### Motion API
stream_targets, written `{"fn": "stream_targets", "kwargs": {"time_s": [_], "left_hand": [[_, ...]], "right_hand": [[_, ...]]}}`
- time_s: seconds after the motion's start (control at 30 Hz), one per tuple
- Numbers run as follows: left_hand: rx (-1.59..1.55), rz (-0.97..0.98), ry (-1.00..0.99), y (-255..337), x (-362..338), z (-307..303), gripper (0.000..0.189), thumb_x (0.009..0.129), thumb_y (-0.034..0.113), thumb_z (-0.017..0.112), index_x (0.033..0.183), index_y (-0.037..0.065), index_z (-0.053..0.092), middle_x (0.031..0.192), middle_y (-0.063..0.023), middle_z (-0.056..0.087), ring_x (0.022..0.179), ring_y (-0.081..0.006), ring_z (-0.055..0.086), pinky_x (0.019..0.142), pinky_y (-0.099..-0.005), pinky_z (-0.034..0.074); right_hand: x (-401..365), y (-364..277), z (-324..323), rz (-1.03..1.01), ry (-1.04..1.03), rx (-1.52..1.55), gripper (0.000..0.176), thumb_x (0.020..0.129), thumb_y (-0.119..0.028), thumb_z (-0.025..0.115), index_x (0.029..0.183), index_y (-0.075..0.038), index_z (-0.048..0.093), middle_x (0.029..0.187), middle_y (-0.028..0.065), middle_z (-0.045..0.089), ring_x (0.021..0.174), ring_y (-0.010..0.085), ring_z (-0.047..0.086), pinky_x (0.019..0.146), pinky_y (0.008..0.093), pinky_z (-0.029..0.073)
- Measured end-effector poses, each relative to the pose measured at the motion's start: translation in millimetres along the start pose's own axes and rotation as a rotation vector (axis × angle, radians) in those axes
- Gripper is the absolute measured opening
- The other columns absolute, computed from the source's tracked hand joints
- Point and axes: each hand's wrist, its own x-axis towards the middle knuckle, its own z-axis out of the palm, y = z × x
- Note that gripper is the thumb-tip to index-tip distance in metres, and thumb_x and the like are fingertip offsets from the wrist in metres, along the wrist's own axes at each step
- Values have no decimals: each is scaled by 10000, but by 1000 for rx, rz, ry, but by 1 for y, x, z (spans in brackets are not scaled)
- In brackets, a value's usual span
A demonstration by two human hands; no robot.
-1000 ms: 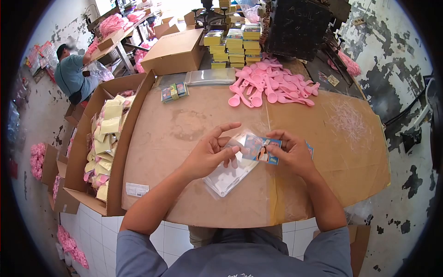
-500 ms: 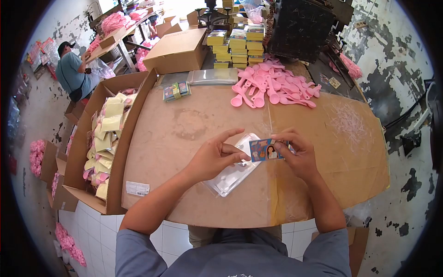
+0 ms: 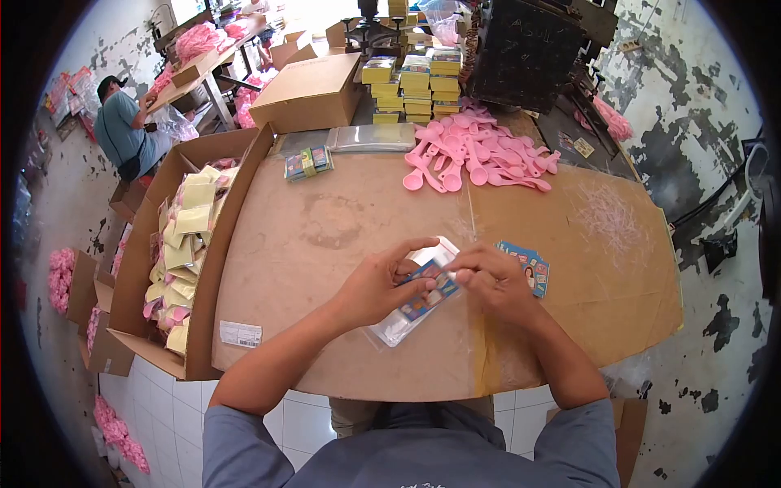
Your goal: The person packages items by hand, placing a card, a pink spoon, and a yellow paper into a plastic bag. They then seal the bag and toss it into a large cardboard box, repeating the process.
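My left hand point(image 3: 377, 286) is closed on a small blue printed card point(image 3: 429, 298), thumb on top, holding it tilted over clear plastic bags point(image 3: 396, 329). Fingers pinched together, my right hand point(image 3: 498, 281) is at the card's upper right end; whatever lies between its fingertips is too small to make out. Several matching cards point(image 3: 534, 272) lie fanned on the cardboard-covered table point(image 3: 325, 244), just beyond my right hand.
Pink plastic spoons point(image 3: 476, 154) are heaped at the back, near stacks of cards point(image 3: 416, 85). A banded card bundle point(image 3: 309, 163) lies at back left. An open carton point(image 3: 207, 325) of packed pieces stands left. A person point(image 3: 126, 130) sits at far left.
The card has passed to my left hand and now tilts over the bags. My right hand has moved slightly left and down, with its fingertips pinched. Fanned cards now show beside it.
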Motion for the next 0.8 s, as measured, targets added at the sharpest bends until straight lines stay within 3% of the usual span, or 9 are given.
{"fn": "stream_targets", "kwargs": {"time_s": [0.2,0.27,0.33,0.4,0.5,0.6,0.67,0.7,0.8], "left_hand": [[105,6,9,-7,2,-5,510,987,147,719,1456,55,541,1005,-126,789,896,-122,723,788,-303,567],[80,10,27,-12,3,-6,475,993,133,711,1435,44,562,1034,-123,782,941,-117,714,823,-294,566],[112,35,39,-15,5,-8,448,1004,106,699,1425,27,566,1073,-112,771,995,-89,689,868,-266,557],[102,50,31,-19,8,-10,402,1008,107,693,1389,22,597,1096,-113,767,1007,-89,686,880,-269,557],[97,12,5,-22,9,-12,363,1008,107,691,1354,20,627,1124,-113,761,1018,-93,686,885,-271,560],[74,4,-8,-27,10,-13,351,999,118,705,1330,18,648,1128,-101,763,1014,-95,688,878,-268,563],[136,10,-10,-30,11,-14,348,995,122,711,1322,17,654,1122,-95,766,1009,-96,691,876,-266,562],[145,32,-6,-26,10,-14,337,973,148,713,1285,30,669,1069,-187,771,1005,-184,736,877,-338,572],[245,17,-18,-20,8,-16,346,964,169,719,1285,47,674,1028,-181,769,958,-202,745,849,-343,574]], "right_hand": [[29,3,-23,75,-207,-158,323,1057,-283,582,1114,5,717,1179,148,643,1125,266,615,989,392,477],[56,27,-42,85,-89,-421,411,1081,-344,496,1199,4,680,1223,180,633,1177,324,593,1033,446,453],[91,57,-66,-55,0,-694,514,1055,-426,519,1347,-11,598,1336,216,595,1295,374,528,1097,496,411],[133,114,-95,21,72,-856,699,988,-537,584,1474,-41,504,1514,243,474,1421,411,429,1179,513,342],[174,135,-109,137,167,-886,856,916,-618,640,1560,-97,426,1630,257,330,1505,447,317,1240,519,253],[215,158,-114,160,202,-832,882,906,-652,626,1585,-134,408,1657,252,284,1524,471,268,1251,518,234],[235,167,-111,177,200,-812,876,897,-680,614,1584,-172,418,1654,254,290,1525,473,262,1240,547,245],[244,170,-110,186,200,-803,874,893,-694,608,1583,-192,423,1652,255,293,1526,474,259,1235,561,250],[255,175,-108,359,68,-758,859,872,-727,602,1559,-232,458,1649,244,306,1526,470,261,1221,602,249]]}}
